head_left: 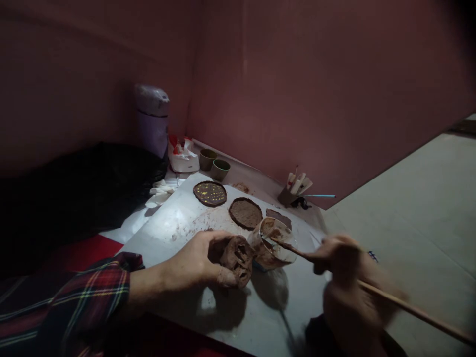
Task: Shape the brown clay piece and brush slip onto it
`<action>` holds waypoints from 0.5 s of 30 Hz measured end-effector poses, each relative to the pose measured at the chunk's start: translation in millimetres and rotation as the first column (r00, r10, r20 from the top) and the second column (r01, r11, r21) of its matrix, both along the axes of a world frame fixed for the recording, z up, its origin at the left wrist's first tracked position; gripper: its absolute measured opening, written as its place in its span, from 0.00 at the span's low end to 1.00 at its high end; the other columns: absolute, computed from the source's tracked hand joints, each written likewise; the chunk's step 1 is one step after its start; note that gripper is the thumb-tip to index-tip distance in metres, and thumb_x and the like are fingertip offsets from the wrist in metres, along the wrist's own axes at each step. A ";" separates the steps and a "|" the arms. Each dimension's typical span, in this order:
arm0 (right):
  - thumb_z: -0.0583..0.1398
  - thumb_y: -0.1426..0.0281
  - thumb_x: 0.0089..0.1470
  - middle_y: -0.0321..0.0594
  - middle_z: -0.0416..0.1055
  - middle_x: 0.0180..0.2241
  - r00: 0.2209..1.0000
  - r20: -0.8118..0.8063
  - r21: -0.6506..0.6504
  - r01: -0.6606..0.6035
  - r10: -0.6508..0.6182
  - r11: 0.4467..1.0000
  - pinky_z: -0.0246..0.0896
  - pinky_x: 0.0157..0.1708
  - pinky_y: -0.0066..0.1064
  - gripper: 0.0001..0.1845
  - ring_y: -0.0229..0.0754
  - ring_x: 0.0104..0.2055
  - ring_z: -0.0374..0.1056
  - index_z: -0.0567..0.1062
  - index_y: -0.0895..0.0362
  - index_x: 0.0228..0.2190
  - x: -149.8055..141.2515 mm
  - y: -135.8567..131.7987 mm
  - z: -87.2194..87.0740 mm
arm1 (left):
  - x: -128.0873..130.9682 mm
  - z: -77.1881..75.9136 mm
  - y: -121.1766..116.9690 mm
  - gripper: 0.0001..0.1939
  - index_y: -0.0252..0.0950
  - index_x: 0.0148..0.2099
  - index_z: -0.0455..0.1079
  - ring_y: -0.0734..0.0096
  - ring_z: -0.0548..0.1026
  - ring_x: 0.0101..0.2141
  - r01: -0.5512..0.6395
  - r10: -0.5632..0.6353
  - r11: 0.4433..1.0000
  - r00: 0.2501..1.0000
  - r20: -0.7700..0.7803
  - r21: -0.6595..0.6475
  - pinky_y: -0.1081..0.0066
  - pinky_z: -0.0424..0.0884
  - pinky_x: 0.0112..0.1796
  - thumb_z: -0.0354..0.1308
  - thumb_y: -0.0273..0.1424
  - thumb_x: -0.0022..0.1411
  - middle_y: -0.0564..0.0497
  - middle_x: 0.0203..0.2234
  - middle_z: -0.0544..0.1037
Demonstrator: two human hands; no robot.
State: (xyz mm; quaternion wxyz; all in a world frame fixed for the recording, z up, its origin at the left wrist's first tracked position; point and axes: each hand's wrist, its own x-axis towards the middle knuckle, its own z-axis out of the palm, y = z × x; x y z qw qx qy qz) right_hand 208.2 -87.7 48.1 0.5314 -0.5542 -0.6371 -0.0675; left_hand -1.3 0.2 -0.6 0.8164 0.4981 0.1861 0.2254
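In the head view, my left hand [206, 263] is wrapped round a brown clay piece [238, 260] with hollows in the side that shows. Just right of the clay stands a clear glass [269, 250], its walls smeared brown. My right hand [345, 272], blurred, grips a long wooden paintbrush [405, 305]; its brown-coated end dips into the mouth of the glass. Behind the glass lie a round brown clay disc [245, 213] with a raised rim, a similar disc with yellow dots [210, 193], and a flat brown piece [278, 217] partly hidden by the glass.
A white board [163, 238] with brown smears covers the table. Two cups [220, 170] stand at the back, beside a white tissue pack [183, 156] and a lilac bottle [152, 121]. A tool holder [288, 196] is at the back right. Black fabric [82, 193] lies left.
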 end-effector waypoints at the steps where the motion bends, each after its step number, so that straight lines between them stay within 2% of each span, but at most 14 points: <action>1: 0.53 0.68 0.61 0.35 0.63 0.18 0.994 0.110 -0.047 0.008 -0.003 0.999 0.51 0.27 0.35 0.20 0.38 0.22 0.57 0.72 0.55 0.19 -0.9 6.0 -3.2 | -0.1 0.3 -0.2 0.23 0.31 0.45 0.72 0.73 0.70 0.29 0.000 0.000 1.000 1.000 -0.002 0.004 0.75 0.63 0.29 0.68 0.24 0.43 0.50 0.31 0.76; 3: 0.53 0.67 0.62 0.35 0.62 0.17 0.972 0.232 -0.132 -0.019 0.049 0.991 0.51 0.28 0.34 0.21 0.39 0.24 0.57 0.72 0.56 0.18 -1.5 17.1 -10.7 | -0.3 1.1 -0.4 0.21 0.31 0.44 0.73 0.73 0.70 0.29 -0.001 0.002 1.000 1.000 -0.006 0.017 0.76 0.63 0.29 0.67 0.23 0.43 0.50 0.30 0.76; 4: 0.52 0.65 0.62 0.36 0.62 0.17 0.973 0.209 -0.183 -0.061 0.099 0.981 0.52 0.28 0.34 0.22 0.39 0.25 0.57 0.71 0.56 0.18 -0.8 21.3 -14.2 | -0.3 1.5 -0.4 0.20 0.31 0.43 0.73 0.73 0.69 0.29 -0.002 0.002 1.000 1.000 -0.005 0.019 0.76 0.63 0.29 0.67 0.23 0.44 0.51 0.30 0.76; 6: 0.51 0.62 0.62 0.36 0.64 0.19 0.990 0.046 -0.242 -0.115 0.130 0.963 0.54 0.27 0.32 0.24 0.38 0.25 0.59 0.70 0.57 0.17 2.5 26.0 -19.5 | -0.3 2.0 -0.3 0.19 0.31 0.42 0.73 0.74 0.69 0.29 0.005 -0.005 1.000 1.000 0.007 0.015 0.76 0.63 0.29 0.67 0.23 0.44 0.51 0.29 0.76; 8: 0.50 0.60 0.63 0.36 0.66 0.22 0.990 -0.108 -0.250 -0.116 0.091 0.961 0.55 0.26 0.30 0.27 0.36 0.25 0.61 0.71 0.57 0.17 6.9 26.3 -21.0 | -0.3 1.8 -0.2 0.18 0.31 0.41 0.73 0.73 0.69 0.29 0.021 -0.021 1.000 1.000 0.016 0.007 0.76 0.62 0.28 0.67 0.24 0.44 0.51 0.29 0.76; 10: 0.48 0.59 0.64 0.36 0.66 0.20 0.982 -0.182 -0.182 -0.075 0.042 0.980 0.56 0.28 0.31 0.29 0.37 0.26 0.63 0.71 0.57 0.17 10.3 24.3 -18.1 | -0.3 1.1 -0.3 0.19 0.31 0.42 0.73 0.73 0.69 0.28 0.026 -0.026 1.000 0.999 0.020 0.001 0.76 0.62 0.27 0.67 0.25 0.44 0.50 0.29 0.76; 12: 0.49 0.60 0.64 0.35 0.64 0.17 0.968 -0.244 -0.032 -0.062 0.052 0.998 0.56 0.32 0.33 0.29 0.38 0.27 0.64 0.70 0.56 0.15 10.4 21.7 -11.1 | -0.5 0.8 -0.7 0.20 0.31 0.42 0.73 0.73 0.69 0.28 0.023 -0.023 1.000 1.000 0.016 -0.007 0.76 0.62 0.27 0.67 0.25 0.44 0.50 0.29 0.76; 15: 0.49 0.63 0.64 0.33 0.63 0.14 0.930 -0.308 0.240 -0.128 0.200 0.962 0.55 0.33 0.37 0.27 0.37 0.20 0.59 0.71 0.54 0.16 2.6 16.8 3.6 | -1.1 1.3 -1.5 0.19 0.31 0.42 0.73 0.74 0.69 0.27 0.024 -0.024 1.000 1.000 0.002 -0.016 0.76 0.62 0.27 0.67 0.25 0.44 0.51 0.28 0.76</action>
